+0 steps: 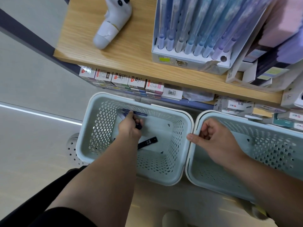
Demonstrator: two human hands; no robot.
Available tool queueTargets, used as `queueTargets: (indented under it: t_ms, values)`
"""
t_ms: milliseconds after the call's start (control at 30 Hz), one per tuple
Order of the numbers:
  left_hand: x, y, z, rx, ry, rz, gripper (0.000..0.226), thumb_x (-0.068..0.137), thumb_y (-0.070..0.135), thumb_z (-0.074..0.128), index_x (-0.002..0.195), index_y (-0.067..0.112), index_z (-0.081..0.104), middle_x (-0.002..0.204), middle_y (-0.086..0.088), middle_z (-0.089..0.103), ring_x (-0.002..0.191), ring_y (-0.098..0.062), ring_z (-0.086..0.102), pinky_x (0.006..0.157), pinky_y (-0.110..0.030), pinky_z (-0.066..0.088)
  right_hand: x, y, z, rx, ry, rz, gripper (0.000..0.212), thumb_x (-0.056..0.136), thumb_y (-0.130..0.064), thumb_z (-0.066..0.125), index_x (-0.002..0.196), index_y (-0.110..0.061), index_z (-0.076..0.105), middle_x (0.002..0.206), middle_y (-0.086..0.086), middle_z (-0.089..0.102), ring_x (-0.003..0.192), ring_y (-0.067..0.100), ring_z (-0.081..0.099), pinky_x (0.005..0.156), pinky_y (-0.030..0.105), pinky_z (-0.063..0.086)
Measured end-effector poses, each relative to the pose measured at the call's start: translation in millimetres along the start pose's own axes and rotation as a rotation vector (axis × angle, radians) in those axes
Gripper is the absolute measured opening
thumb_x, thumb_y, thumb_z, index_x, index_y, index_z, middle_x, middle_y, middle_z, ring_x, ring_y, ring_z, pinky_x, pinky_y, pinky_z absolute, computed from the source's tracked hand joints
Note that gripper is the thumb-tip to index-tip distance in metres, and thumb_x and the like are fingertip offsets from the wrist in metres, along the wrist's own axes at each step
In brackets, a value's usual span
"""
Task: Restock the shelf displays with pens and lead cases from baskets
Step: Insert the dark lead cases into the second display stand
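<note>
reaching with the left hand [129,127] into the pale blue perforated plastic basket [101,128], curled round a small dark item [139,126], touched the slim blue pen [136,112] lying crosswise along the far wall; gripped the rim of the twin basket [229,114] with the right hand [214,138].

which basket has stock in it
The left basket, where the left hand reaches in: a black lead case and a blue pen lie inside. The right basket shows nothing inside.

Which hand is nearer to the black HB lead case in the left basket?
Left. The left hand is inside the left basket, just beyond the lead case, gripping a dark pen. The right hand is over the right basket.
</note>
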State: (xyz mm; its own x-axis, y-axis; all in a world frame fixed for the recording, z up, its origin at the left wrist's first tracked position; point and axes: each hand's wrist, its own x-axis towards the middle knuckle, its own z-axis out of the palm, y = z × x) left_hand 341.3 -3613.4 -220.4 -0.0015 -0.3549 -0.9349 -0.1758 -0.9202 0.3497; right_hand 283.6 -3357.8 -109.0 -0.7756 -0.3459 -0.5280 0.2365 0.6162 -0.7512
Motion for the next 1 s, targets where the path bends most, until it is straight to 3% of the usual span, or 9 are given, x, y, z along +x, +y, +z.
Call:
queueTargets:
  t_ms: [200, 367, 533, 667, 767, 833, 933, 1000]
  values:
    - [-8, -1, 18, 0.057, -0.078, 0.01, 0.029, 0.097, 0.036, 0.066, 0.076, 0.018, 0.057, 0.06, 0.004, 0.048, 0.046, -0.01, 0.038, 0.041, -0.018, 0.039, 1, -2, 4, -0.012, -0.027, 0.016, 0.045, 0.074, -0.03, 0.087, 0.083, -0.008, 0.049, 0.065, 0.001, 0.051, 0.056, 0.007, 0.042, 0.056, 0.024, 0.042]
    - [-14, -13, 23, 0.156, -0.1, 0.026, 0.012, 0.097, 0.023, 0.066, 0.088, 0.016, 0.065, 0.068, 0.0, 0.052, 0.049, -0.01, 0.039, 0.041, -0.019, 0.039, -1, -2, 6, -0.016, -0.031, 0.032, 0.047, 0.076, -0.032, 0.086, 0.084, -0.008, 0.047, 0.065, 0.0, 0.048, 0.054, 0.006, 0.04, 0.052, 0.019, 0.039]
    - [-16, -20, 21, 0.23, -0.102, 0.021, 0.017, 0.095, 0.029, 0.07, 0.087, 0.014, 0.065, 0.07, 0.001, 0.057, 0.051, -0.011, 0.042, 0.043, -0.021, 0.043, 0, -4, 5, -0.06, -0.047, 0.055, 0.047, 0.078, -0.034, 0.085, 0.086, -0.008, 0.046, 0.066, -0.001, 0.047, 0.055, 0.007, 0.04, 0.055, 0.025, 0.041]
    - [-23, -17, 21, 0.237, -0.09, 0.036, 0.015, 0.097, 0.025, 0.067, 0.088, 0.013, 0.063, 0.066, 0.0, 0.056, 0.05, -0.012, 0.047, 0.043, -0.022, 0.043, -1, -9, 9, -0.112, -0.014, 0.071, 0.047, 0.078, -0.033, 0.084, 0.085, -0.009, 0.044, 0.065, -0.003, 0.045, 0.049, 0.003, 0.037, 0.048, 0.017, 0.036]
    - [-24, -9, 10, 0.297, -0.116, 0.041, 0.011, 0.097, 0.022, 0.065, 0.094, 0.011, 0.063, 0.071, -0.004, 0.065, 0.047, -0.012, 0.053, 0.041, -0.022, 0.042, -3, -16, 15, -0.174, 0.042, 0.115, 0.044, 0.075, -0.033, 0.079, 0.086, -0.01, 0.043, 0.066, -0.001, 0.046, 0.054, 0.01, 0.041, 0.054, 0.03, 0.038]
    - [-26, 0, -1, 0.352, -0.168, 0.041, 0.011, 0.098, 0.021, 0.061, 0.1, 0.01, 0.06, 0.076, -0.007, 0.073, 0.043, -0.011, 0.05, 0.039, -0.02, 0.039, -7, -20, 21, -0.238, 0.089, 0.158, 0.045, 0.074, -0.042, 0.076, 0.089, -0.018, 0.041, 0.069, -0.001, 0.052, 0.057, 0.015, 0.049, 0.054, 0.036, 0.041]
    - [-37, 16, -14, 0.431, -0.244, 0.079, 0.009, 0.1, 0.02, 0.059, 0.099, 0.011, 0.057, 0.083, -0.012, 0.073, 0.038, -0.009, 0.043, 0.037, -0.018, 0.035, -16, -25, 30, -0.318, 0.122, 0.216, 0.068, 0.065, -0.069, 0.078, 0.101, -0.026, 0.038, 0.089, -0.006, 0.059, 0.076, 0.018, 0.061, 0.056, 0.032, 0.041]
    - [-50, 26, -21, 0.509, -0.322, 0.111, 0.012, 0.098, 0.019, 0.064, 0.1, 0.011, 0.056, 0.085, -0.011, 0.072, 0.04, -0.009, 0.043, 0.037, -0.019, 0.035, -18, -25, 34, -0.314, 0.121, 0.235, 0.077, 0.061, -0.07, 0.081, 0.106, -0.026, 0.037, 0.098, -0.007, 0.058, 0.082, 0.019, 0.061, 0.058, 0.032, 0.042]
